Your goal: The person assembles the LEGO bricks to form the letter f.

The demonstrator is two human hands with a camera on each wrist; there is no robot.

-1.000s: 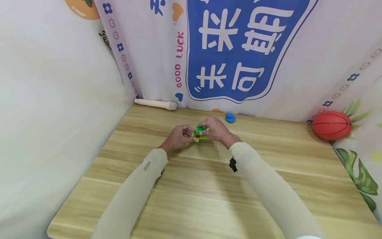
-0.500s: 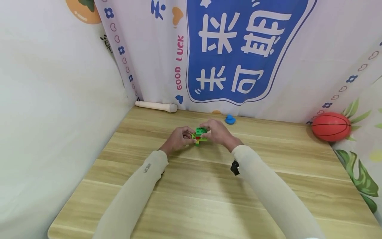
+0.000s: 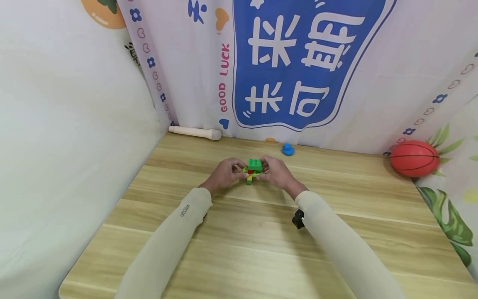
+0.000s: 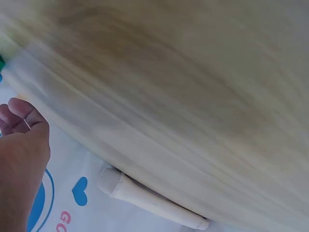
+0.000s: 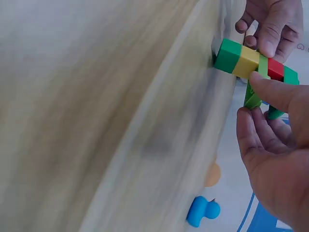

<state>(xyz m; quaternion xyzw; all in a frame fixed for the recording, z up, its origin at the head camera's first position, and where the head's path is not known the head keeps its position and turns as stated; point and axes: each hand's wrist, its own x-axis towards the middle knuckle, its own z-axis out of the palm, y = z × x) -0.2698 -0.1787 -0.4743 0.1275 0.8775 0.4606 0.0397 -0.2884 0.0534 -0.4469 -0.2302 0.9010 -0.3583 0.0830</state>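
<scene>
Both hands are at a small stack of toy building blocks (image 3: 255, 165) standing on the table. In the right wrist view the stack shows a green bottom brick (image 5: 228, 56), a yellow brick (image 5: 245, 62), a lime-green plate (image 5: 252, 98), a red brick (image 5: 275, 70) and a green brick on top. My right hand (image 3: 277, 172) pinches one end of the lime-green plate between thumb and fingers. From the other side, my left hand (image 3: 225, 173) holds the stack, its thumb by the red brick. The left wrist view catches my left hand (image 4: 21, 150) but only a sliver of green at the edge.
Behind the hands is a blue rubber duck (image 3: 288, 150). A white toy microphone (image 3: 196, 133) lies along the back edge at left, and a red basketball (image 3: 415, 158) sits at the back right. Printed curtain (image 3: 201, 83) borders the wooden table (image 3: 254, 249).
My right hand has slid down and right, off the top green brick to the lime-green plate beneath, exposing the top brick's studs. My left hand keeps its hold.
</scene>
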